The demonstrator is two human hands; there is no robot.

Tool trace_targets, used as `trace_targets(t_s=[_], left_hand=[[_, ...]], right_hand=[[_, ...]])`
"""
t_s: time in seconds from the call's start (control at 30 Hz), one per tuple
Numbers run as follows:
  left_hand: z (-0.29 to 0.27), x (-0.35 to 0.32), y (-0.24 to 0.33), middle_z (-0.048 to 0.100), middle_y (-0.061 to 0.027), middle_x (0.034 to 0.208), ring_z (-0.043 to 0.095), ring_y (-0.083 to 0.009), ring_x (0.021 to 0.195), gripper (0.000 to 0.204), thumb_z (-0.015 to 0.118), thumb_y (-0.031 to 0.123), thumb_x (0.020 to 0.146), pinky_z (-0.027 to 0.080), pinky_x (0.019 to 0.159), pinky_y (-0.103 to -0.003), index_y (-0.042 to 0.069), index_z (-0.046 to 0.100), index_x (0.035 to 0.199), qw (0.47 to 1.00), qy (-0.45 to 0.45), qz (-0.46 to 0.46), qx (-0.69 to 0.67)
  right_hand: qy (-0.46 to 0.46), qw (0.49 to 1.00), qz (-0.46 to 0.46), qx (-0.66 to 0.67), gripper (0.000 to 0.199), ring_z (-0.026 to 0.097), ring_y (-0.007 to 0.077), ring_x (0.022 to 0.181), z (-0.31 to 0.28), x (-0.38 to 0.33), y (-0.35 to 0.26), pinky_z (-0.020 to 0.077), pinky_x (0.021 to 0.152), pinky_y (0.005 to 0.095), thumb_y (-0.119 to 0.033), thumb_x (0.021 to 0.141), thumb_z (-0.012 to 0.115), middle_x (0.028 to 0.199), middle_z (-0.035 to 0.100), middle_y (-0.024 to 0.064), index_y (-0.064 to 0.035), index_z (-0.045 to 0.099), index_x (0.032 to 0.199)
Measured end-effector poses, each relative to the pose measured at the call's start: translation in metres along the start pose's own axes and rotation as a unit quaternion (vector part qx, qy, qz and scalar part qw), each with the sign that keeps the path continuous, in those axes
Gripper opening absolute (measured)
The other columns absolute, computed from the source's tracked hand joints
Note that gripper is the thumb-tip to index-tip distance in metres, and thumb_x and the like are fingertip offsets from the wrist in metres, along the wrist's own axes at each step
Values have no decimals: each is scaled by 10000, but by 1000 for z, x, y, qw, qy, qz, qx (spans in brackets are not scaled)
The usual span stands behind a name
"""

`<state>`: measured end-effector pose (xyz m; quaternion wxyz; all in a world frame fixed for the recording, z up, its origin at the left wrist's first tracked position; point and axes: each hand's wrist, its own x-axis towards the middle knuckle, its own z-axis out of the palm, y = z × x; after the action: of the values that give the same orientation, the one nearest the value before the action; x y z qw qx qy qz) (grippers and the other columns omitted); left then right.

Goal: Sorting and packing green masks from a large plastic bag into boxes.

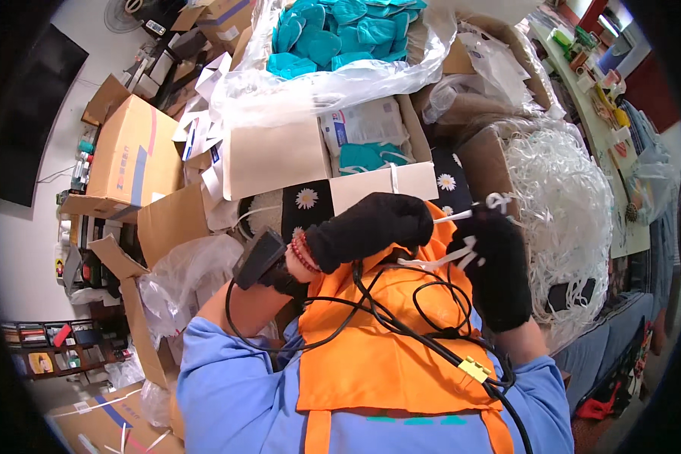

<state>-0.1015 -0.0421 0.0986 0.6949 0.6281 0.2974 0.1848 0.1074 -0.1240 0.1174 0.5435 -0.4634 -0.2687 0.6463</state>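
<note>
On my feed, L hand [378,228] was curled at the white straps [452,216]; couldn't tell if it pinched them. R hand [501,272] was closed on them, bits poking out. Straps ran btwn the 2 hands, above the orange apron [386,363]. Box [272,157] w/ 1 teal mask [369,157] sat beyond L hand; white strip pile [564,204] was right of R hand.
</note>
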Motion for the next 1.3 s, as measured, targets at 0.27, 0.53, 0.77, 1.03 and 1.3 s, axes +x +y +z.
trace_targets(t_s=[0.27, 0.53, 0.77, 1.03, 1.3], left_hand=[[-7, -20, 32, 621, -62, 732, 569, -112, 700, 167, 593, 164, 874, 467, 664, -282, 5, 628, 837, 998, 33, -22, 52], [-84, -93, -71, 646, -55, 759, 611, -131, 709, 143, 556, 124, 855, 491, 659, -285, 80, 691, 857, 957, 249, -89, 119], [-148, -133, -111, 657, -103, 699, 656, -268, 667, 107, 597, 132, 771, 525, 629, -380, 69, 679, 738, 668, 165, -36, 725], [-185, -170, -171, 663, -123, 718, 656, -302, 700, 170, 650, 247, 747, 528, 653, -392, 86, 679, 701, 721, 254, -123, 632], [-203, -152, -164, 700, -110, 851, 675, -282, 857, 333, 666, 353, 830, 522, 709, -359, 92, 664, 1036, 807, 426, -126, 389]], right_hand=[[19, 954, -171, -246, 172, 610, 163, 811, 0, -23, -23, 518, 697, 283, -81, 867, 547, 931, 599, 89, -27, 527, 1029], [309, 739, -494, -338, 384, 582, 137, 916, -162, -103, -171, 473, 651, 229, -119, 902, 520, 1127, 600, 117, -13, 514, 1270], [343, 721, -277, -535, 265, 465, 70, 558, -211, 16, -238, 371, 471, 237, -307, 867, 645, 725, 589, -29, -70, 692, 975], [147, 703, -164, -676, 738, 550, 204, 1116, -277, 29, -263, 425, 963, 324, -165, 682, 809, 1261, 555, 117, -49, 473, 1329], [148, 502, -277, -806, 308, 609, 248, 968, -281, 21, -301, 481, 859, 335, -196, 787, 684, 1115, 625, 120, -45, 636, 1052]])
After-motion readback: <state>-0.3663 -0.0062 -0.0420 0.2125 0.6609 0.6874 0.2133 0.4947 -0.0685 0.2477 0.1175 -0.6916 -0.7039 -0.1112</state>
